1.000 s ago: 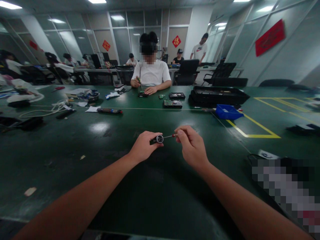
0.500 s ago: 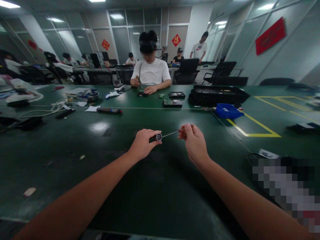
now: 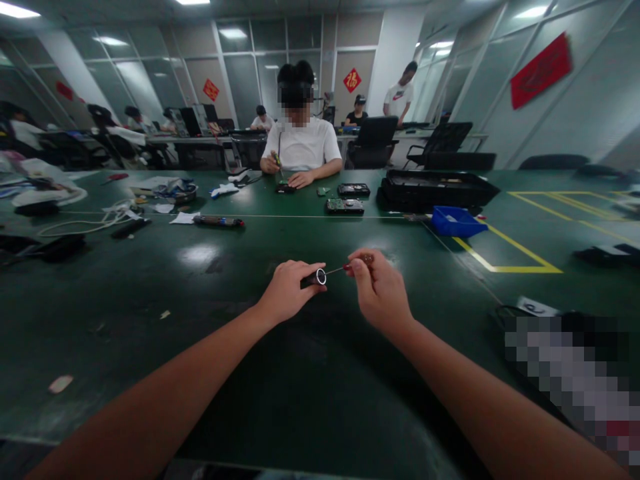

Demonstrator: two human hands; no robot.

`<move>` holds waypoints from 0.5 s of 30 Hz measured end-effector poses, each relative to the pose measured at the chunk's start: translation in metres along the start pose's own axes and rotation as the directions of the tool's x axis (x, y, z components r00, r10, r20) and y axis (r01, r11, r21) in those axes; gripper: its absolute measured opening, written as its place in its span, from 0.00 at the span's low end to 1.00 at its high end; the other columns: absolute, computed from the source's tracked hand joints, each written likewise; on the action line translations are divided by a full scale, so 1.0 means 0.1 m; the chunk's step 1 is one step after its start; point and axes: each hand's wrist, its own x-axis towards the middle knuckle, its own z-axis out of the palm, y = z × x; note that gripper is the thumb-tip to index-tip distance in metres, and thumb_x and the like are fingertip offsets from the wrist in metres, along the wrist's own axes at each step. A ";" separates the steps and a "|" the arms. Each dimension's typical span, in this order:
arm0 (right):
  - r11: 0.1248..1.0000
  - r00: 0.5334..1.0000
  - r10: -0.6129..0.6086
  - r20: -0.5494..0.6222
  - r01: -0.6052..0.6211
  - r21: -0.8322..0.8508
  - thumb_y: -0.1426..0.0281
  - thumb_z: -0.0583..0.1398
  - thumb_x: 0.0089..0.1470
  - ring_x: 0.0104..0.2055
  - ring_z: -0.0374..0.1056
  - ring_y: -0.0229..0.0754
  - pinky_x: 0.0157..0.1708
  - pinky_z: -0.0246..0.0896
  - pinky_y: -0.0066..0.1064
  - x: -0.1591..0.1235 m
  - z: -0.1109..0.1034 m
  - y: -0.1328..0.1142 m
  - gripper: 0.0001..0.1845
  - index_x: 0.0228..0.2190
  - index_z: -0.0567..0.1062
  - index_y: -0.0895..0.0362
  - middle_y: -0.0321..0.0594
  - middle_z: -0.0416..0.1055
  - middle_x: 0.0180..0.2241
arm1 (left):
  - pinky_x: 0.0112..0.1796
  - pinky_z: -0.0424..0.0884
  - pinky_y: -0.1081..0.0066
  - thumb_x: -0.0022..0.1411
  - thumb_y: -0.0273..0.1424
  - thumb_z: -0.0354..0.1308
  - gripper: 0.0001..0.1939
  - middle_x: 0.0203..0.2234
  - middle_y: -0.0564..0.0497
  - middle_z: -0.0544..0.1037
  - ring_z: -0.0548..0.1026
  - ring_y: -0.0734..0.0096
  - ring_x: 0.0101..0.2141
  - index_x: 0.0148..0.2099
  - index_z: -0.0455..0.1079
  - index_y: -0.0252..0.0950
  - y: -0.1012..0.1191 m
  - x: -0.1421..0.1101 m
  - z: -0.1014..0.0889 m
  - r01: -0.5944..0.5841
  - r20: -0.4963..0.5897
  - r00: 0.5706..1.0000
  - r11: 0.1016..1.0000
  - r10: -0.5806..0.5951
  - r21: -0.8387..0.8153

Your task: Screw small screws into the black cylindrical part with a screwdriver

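Observation:
Between the thumb and fingers of my left hand (image 3: pixel 284 292) is a short dark cylinder with a bright ring at its open end, which looks like a flashlight head (image 3: pixel 315 277). That ringed end faces right and towards me. My right hand (image 3: pixel 384 293) is closed round the reddish handle of a thin screwdriver (image 3: pixel 337 270). The shaft points left, and its tip meets the ring's edge; whether it touches or goes inside, I cannot tell. Both hands are above the green table (image 3: pixel 300 400).
Across the table a person in a white shirt (image 3: pixel 303 143) works on a small dark part. Circuit-board parts (image 3: pixel 345 205), a black tray (image 3: pixel 435 190) and a blue bin (image 3: pixel 457 221) lie beyond my hands. A dark tool (image 3: pixel 219 221) and cables (image 3: pixel 107 215) are at left.
My right hand has turned and moved slightly left, so less of the screwdriver's shaft shows. The cylinder has shifted a little right and down, its ringed end turned.

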 end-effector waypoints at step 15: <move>0.991 0.998 -0.036 0.061 0.043 -0.127 0.65 0.50 0.66 0.35 0.72 0.46 0.36 0.62 0.38 0.03 0.00 0.06 0.10 0.40 0.69 0.53 0.43 0.76 0.34 | 0.48 0.64 0.57 0.62 0.39 0.63 0.26 0.39 0.50 0.77 0.72 0.60 0.42 0.62 0.68 0.48 -0.13 0.02 0.13 -0.029 0.110 0.994 0.993 0.017 0.111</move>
